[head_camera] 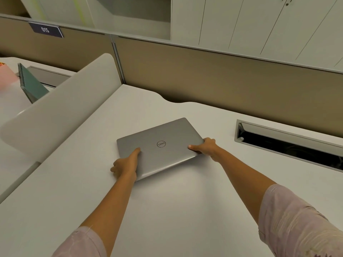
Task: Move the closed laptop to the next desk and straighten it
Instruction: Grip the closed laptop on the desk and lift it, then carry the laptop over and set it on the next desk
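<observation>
A closed silver laptop point(163, 138) with a round logo on its lid lies on the white desk point(167, 210), turned at an angle to the desk edges. My left hand point(126, 165) grips its near-left corner, thumb on the lid and fingers under the edge. My right hand point(206, 147) holds the near-right corner, thumb on top. Both arms reach forward from pink sleeves.
A white curved divider point(61, 110) separates this desk from the one on the left, where a green spiral notebook point(31, 82) and a pink item point(6, 76) lie. An open cable slot point(289, 143) sits at the right. A tan partition point(222, 76) runs along the back.
</observation>
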Motion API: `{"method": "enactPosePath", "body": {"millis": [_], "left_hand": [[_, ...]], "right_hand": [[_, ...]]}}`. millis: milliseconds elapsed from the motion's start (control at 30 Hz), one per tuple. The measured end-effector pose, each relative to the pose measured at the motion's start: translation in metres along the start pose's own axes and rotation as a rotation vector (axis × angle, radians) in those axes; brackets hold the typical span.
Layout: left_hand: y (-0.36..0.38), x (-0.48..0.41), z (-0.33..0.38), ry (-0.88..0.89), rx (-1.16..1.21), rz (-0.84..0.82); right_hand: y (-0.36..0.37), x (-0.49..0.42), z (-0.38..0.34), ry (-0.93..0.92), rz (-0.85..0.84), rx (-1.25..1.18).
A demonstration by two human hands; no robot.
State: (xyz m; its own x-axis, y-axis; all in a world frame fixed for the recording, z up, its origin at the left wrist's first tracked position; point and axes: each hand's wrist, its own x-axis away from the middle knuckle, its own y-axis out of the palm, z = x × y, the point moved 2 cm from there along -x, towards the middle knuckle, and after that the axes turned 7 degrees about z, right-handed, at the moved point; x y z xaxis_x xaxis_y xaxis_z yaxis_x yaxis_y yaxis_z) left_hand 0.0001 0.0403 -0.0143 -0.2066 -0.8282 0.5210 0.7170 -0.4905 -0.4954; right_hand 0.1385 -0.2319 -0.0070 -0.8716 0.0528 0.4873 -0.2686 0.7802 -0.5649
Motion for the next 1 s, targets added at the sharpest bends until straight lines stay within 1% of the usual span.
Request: {"method": "enactPosePath", "body": {"millis": [133,233,400,633,767,1000], "left_hand": [[-0.004,0.019,-0.006,0.044,-0.005,-0.028],[-0.004,0.035,-0.01,0.103,-0.017,-0.051],[-0.006,0.068,-0.017,0.159,-0.044,-0.106],[-0.005,0.111,-0.042,0.222,-0.077,-0.213],[-0.001,0.13,-0.063,0.249,-0.124,-0.295],[0.008,0.168,-0.104,0.32,-0.205,-0.388]], "right_hand": [[-0.009,0.021,0.028,0.04,0.048,-0.037],[-0.019,0.037,0.048,0.034,0.089,-0.066],[-0.041,0.068,0.078,0.03,0.223,-0.053],[-0.069,0.106,0.126,0.092,0.338,-0.229],[-0.082,0.128,0.158,0.117,0.363,-0.371],[-0.098,0.166,0.217,0.203,0.432,-0.421]]}}
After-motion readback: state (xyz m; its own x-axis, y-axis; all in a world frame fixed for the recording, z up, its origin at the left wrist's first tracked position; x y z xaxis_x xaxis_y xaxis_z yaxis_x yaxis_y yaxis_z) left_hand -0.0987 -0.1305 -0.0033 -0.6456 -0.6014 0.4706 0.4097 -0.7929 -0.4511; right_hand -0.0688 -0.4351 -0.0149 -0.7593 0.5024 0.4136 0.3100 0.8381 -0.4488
